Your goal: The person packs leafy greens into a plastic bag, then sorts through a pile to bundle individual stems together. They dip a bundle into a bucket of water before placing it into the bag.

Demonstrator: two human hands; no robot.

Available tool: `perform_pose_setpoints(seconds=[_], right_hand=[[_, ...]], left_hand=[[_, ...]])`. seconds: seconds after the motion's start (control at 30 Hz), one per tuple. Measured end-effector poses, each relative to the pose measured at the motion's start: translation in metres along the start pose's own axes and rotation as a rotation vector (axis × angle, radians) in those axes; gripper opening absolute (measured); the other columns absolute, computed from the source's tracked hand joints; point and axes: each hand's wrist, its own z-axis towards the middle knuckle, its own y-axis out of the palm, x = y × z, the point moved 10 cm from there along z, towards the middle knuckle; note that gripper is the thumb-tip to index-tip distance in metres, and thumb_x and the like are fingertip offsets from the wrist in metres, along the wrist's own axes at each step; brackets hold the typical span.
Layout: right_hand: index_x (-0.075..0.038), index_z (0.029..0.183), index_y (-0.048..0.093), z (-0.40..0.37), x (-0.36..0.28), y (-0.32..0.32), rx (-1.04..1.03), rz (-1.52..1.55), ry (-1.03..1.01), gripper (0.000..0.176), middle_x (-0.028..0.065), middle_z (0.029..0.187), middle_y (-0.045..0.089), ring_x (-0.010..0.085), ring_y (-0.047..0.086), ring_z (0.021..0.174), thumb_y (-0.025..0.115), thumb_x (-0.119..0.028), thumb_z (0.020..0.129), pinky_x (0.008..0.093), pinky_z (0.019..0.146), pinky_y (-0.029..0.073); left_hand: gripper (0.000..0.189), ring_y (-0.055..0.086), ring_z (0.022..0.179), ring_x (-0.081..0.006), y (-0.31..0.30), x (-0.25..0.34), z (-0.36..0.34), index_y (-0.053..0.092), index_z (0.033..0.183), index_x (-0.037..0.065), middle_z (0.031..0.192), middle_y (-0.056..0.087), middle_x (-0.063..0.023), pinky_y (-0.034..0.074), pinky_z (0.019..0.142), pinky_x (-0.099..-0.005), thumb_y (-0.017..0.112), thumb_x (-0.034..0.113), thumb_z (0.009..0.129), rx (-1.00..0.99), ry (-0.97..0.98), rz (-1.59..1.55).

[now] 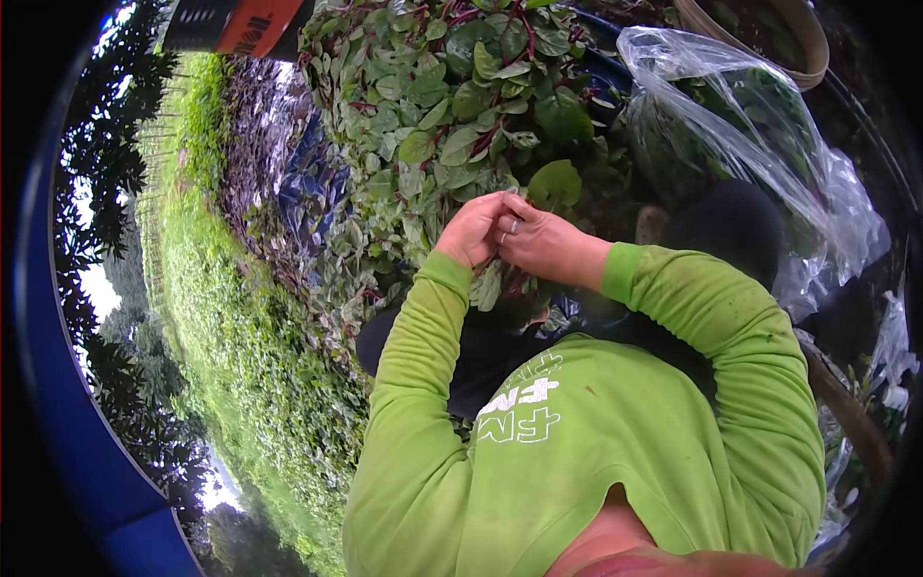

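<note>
My left hand (472,229) and my right hand (548,244) meet in front of my chest, fingers pinched together. A ring shows on my right hand. Between and below them hangs a leafy stem (488,287), mostly hidden by the fingers. Just beyond lies a large heap of leafy greens (423,125) with dark red stems. One broad leaf (555,185) stands out close to my right hand's knuckles.
To the right, a clear plastic bag (769,154) holds more greens, with a round basket rim (817,48) behind it. A black-and-orange container (250,27) stands at the upper left. Blue sheeting (310,183) lies by the heap. Green field plants (260,337) spread on the left.
</note>
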Motion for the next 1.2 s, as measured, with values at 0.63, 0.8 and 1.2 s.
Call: perform_pose_setpoints(seconds=[0.63,0.8,1.2], right_hand=[[-0.011,0.088,0.069,0.015,-0.021,-0.002,-0.074,0.072,-0.075,0.016,0.0018,0.098,0.066,0.0196,0.061,0.106,0.061,-0.019,0.078,0.0382,0.109,0.038],[-0.008,0.089,0.068,0.01,-0.019,0.015,-0.131,0.162,-0.015,0.019,0.0061,0.098,0.069,0.0197,0.064,0.101,0.061,-0.021,0.077,0.0335,0.099,0.043],[-0.01,0.087,0.068,0.008,-0.015,0.01,-0.156,0.06,-0.05,0.017,0.0036,0.099,0.069,0.0184,0.063,0.096,0.06,-0.023,0.08,0.034,0.093,0.044]], left_hand=[[0.043,0.059,0.109,-0.0173,0.023,0.036,-0.017,0.059,0.133,0.004,0.121,0.067,-0.0081,0.047,0.091,-0.0312,0.065,0.027,0.097,0.115,-0.195,0.74],[0.033,0.059,0.091,-0.0104,0.049,0.034,0.016,0.061,0.126,0.003,0.105,0.065,-0.0008,0.047,0.079,-0.0232,0.066,0.005,0.093,-0.09,0.03,0.885],[0.03,0.063,0.101,-0.0128,0.007,0.019,0.004,0.064,0.125,0.003,0.113,0.067,-0.0046,0.05,0.09,-0.0301,0.061,0.016,0.098,0.141,-0.035,0.329]])
